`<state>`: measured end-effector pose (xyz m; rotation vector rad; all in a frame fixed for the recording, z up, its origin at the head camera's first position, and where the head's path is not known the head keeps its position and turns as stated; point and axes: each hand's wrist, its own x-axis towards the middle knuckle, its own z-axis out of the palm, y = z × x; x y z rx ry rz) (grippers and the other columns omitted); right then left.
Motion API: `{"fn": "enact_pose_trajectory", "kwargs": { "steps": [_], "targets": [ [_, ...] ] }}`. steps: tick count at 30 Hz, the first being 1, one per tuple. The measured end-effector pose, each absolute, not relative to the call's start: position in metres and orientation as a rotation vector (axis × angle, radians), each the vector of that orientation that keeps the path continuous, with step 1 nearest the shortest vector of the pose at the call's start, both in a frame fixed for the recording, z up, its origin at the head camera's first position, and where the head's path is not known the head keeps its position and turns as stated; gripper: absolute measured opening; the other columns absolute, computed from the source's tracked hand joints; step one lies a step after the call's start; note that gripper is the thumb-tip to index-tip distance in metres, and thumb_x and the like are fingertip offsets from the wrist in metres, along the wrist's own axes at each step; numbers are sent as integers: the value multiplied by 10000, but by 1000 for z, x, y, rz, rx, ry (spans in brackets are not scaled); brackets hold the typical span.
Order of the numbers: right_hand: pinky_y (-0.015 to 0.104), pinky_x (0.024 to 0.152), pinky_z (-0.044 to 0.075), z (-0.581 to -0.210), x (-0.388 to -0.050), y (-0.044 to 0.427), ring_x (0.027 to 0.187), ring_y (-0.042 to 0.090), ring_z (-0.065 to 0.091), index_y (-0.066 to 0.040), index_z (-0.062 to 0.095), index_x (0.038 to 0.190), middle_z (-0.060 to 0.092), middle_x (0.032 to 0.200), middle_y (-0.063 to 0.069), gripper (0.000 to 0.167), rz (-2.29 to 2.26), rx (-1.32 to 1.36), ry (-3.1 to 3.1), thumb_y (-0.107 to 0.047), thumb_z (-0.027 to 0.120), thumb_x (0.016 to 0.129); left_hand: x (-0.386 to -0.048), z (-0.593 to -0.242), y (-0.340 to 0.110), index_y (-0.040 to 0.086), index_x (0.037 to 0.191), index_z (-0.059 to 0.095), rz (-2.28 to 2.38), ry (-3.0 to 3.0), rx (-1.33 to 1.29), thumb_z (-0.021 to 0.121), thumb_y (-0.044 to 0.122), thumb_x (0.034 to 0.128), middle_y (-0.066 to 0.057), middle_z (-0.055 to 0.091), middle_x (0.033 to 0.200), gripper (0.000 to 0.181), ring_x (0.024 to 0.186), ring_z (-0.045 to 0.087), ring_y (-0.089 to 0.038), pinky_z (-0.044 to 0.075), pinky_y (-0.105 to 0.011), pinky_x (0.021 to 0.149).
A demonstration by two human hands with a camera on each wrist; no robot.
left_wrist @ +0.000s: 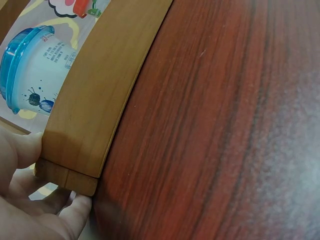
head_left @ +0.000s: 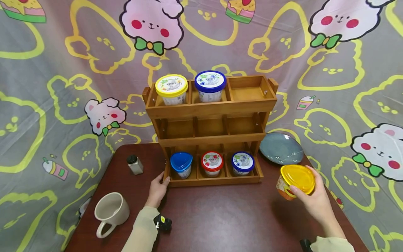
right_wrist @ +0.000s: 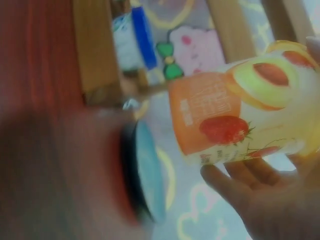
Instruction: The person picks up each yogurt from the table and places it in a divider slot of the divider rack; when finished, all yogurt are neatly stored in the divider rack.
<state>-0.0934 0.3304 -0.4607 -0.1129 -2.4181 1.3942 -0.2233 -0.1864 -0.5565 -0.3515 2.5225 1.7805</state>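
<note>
My right hand (head_left: 319, 203) holds a yogurt cup (head_left: 297, 178) with a yellow lid above the table's right side. Peach and strawberry pictures show on the cup's side in the right wrist view. My left hand (head_left: 157, 190) grips the lower left corner of a three-tier wooden shelf (head_left: 211, 111), thumb and fingers on either side of the board (left_wrist: 100, 85). On the bottom tier stand a blue-lidded cup (head_left: 181, 162), a red-lidded cup (head_left: 212, 162) and a dark-blue-lidded cup (head_left: 242, 162). The top tier bears a yellow-rimmed tub (head_left: 171, 87) and a blue-rimmed tub (head_left: 210, 84).
A grey-blue plate (head_left: 281, 148) lies right of the shelf, near the held cup. On the left, a beige mug (head_left: 111, 210) and a small black-capped shaker (head_left: 135, 165) stand on the dark red-brown table (head_left: 217, 217). Patterned cloth (head_left: 220, 42) hangs behind and at both sides.
</note>
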Motion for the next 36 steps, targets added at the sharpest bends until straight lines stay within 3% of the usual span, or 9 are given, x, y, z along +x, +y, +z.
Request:
{"fn": "enact_pose_trajectory", "kwargs": {
  "steps": [18, 24, 29, 36],
  "targets": [
    [89, 770, 418, -377, -97, 294, 1005, 91, 467, -188, 212, 1560, 426, 1278, 41, 905, 1337, 7, -2385, -96, 767, 851, -225, -559, -187, -30, 1494, 384, 1813, 2513, -346, 562, 169, 1021, -243, 399, 1504, 543, 1398, 330, -389, 246, -554, 1134],
    [88, 777, 414, -335, -112, 290, 1026, 134, 456, -209, 206, 1559, 417, 1295, 69, 882, 1341, 18, -2371, -139, 751, 871, -224, -559, -186, -41, 1489, 386, 1822, 2515, -337, 565, 154, 1016, -247, 400, 1502, 542, 1403, 320, -388, 243, -548, 1137],
    [97, 787, 424, -295, -128, 283, 1064, 151, 445, -243, 249, 1543, 424, 1303, 8, 843, 1375, 26, -2305, -145, 750, 872, -224, -559, -186, -40, 1490, 384, 1817, 2518, -340, 565, 152, 1016, -250, 404, 1498, 542, 1397, 329, -391, 246, -548, 1135],
    [127, 812, 464, -237, -157, 267, 1101, 191, 456, -186, 323, 1489, 450, 1285, 23, 783, 1598, 164, -2078, -82, 754, 844, -225, -559, -188, -32, 1494, 381, 1806, 2512, -343, 563, 168, 1021, -246, 396, 1504, 545, 1400, 325, -390, 249, -548, 1134]
  ]
}}
